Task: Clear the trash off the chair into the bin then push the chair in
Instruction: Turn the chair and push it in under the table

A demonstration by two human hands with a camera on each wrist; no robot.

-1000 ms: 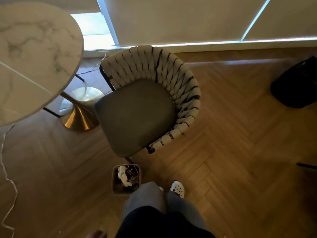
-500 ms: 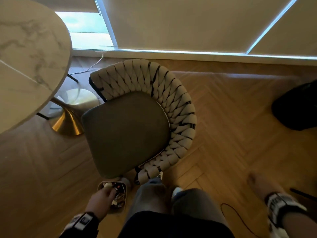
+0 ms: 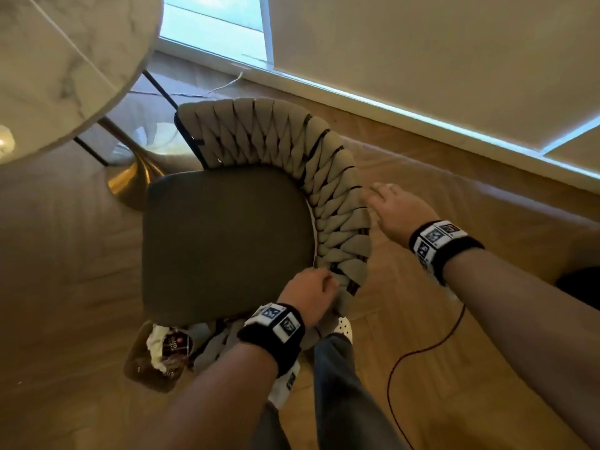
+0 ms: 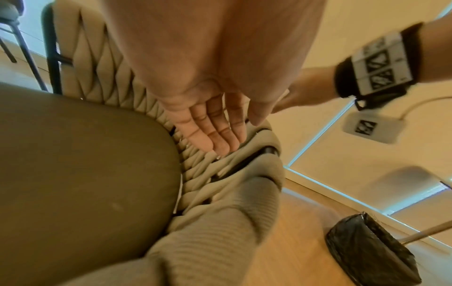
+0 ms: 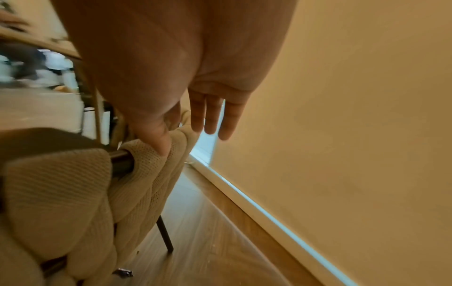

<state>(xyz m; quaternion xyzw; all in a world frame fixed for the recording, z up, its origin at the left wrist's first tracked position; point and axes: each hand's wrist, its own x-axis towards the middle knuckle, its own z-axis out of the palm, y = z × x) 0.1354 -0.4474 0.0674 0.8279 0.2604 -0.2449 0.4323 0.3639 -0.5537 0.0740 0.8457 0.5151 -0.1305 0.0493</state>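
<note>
The chair has a grey seat (image 3: 224, 241) and a woven beige backrest (image 3: 324, 177); I see no trash on the seat. My left hand (image 3: 310, 293) lies with straight fingers (image 4: 215, 131) on the near end of the backrest rim. My right hand (image 3: 394, 206) reaches the outer side of the backrest farther round. Its thumb (image 5: 159, 141) touches a woven strap and its fingers are straight beyond the rim. The small bin (image 3: 156, 355) stands on the floor by the seat's near left corner, with crumpled paper and wrappers inside.
A round marble table (image 3: 65, 60) on a gold pedestal (image 3: 136, 180) stands to the chair's left. A wall with blinds (image 3: 422, 60) runs behind. A red cable (image 3: 422, 349) trails on the wood floor by my legs. A black bag (image 4: 371, 249) sits at right.
My left hand left the bin and rose to the near end of the backrest. My right hand came forward onto the backrest's outer side. I have moved closer to the chair.
</note>
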